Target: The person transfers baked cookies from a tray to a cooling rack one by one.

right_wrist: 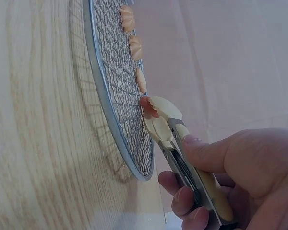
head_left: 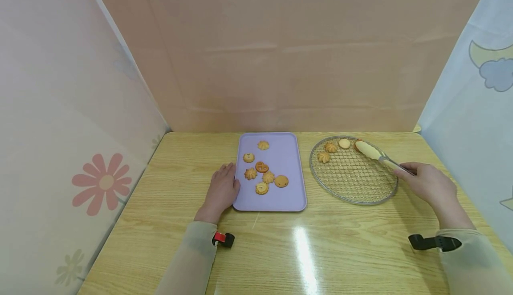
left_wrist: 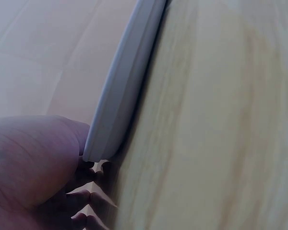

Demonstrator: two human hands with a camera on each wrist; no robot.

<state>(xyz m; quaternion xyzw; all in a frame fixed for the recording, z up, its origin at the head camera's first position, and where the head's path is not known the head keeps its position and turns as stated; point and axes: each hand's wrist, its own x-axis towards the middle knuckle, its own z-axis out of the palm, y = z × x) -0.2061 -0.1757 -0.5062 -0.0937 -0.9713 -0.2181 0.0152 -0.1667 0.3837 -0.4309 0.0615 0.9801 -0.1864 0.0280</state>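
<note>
Head: our left hand (head_left: 223, 186), fingers loose, probably steadies the tray (head_left: 280, 152) from nine o'clock; tongs (head_left: 368, 150) reach the wire rack's (head_left: 356, 183) twelve. Left wrist: our thumb meets the tray. Right wrist: our right hand (right_wrist: 249, 165) grips the tongs, tips about a reddish biscuit (right_wrist: 144, 101).

We have a tabletop (head_left: 264, 259) of light wood, its grain running from side to side and its far corners rounded off. Near the middle we see a lilac tray (head_left: 276, 202) lying flat, its short far edge close to the back of the wood. To the right of it, apart from it, we find a round wire rack (head_left: 362, 203) with a silver rim, which throws a shadow onto the wood. Nearer to us, a bright streak of light gleams across the surface.
</note>
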